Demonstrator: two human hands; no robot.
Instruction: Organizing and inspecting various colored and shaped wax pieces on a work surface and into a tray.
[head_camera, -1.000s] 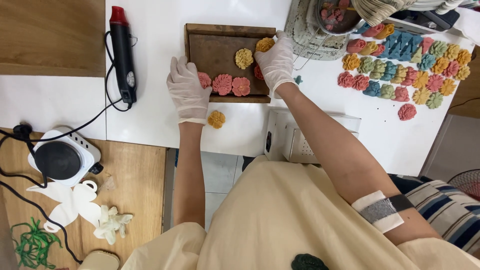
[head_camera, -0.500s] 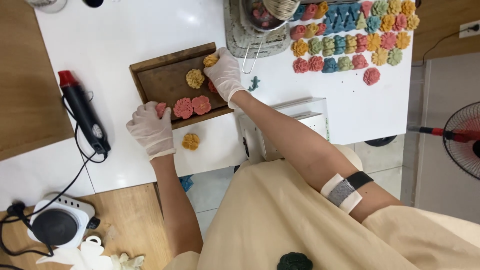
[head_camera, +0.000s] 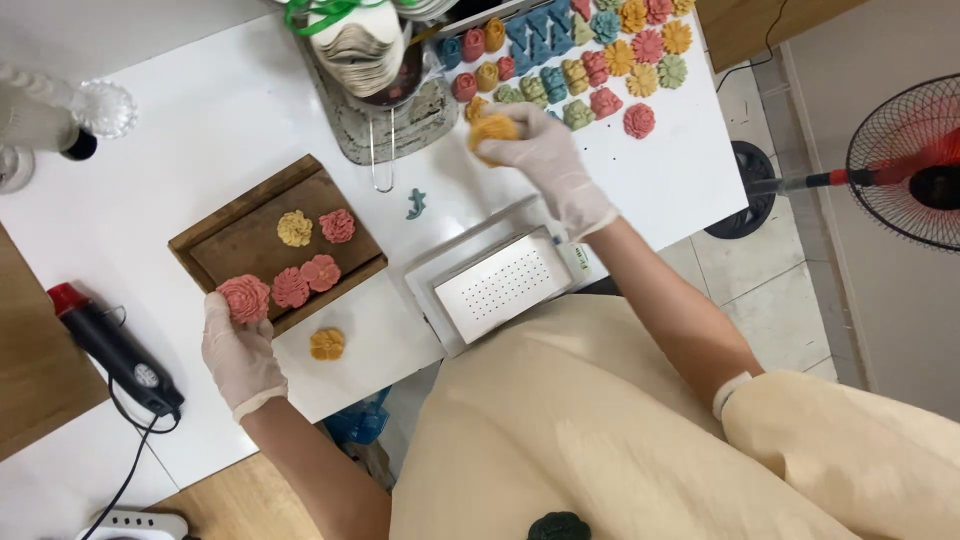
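Observation:
My left hand (head_camera: 238, 352), in a white glove, holds a pink flower-shaped piece (head_camera: 244, 298) at the near left corner of a dark wooden tray (head_camera: 232, 243). On the tray lie one yellow flower (head_camera: 294, 228) and three pink ones (head_camera: 337, 225). My right hand (head_camera: 545, 160), also gloved, holds an orange flower piece (head_camera: 494, 128) above the white table, close to the rows of coloured flower pieces (head_camera: 590, 60) at the far right. One orange flower (head_camera: 326, 344) lies loose on the table near the tray.
A white perforated box (head_camera: 495, 285) sits at the table's near edge. A grey basket with white moulds (head_camera: 372, 70) stands behind the tray. A red-tipped heat gun (head_camera: 112, 345) lies at the left. A floor fan (head_camera: 905, 165) stands at the right.
My right hand has lifted an orange flower off the tray and carried it toward the coloured rows. My left hand has picked up a pink flower at the tray's corner. The view has swung left.

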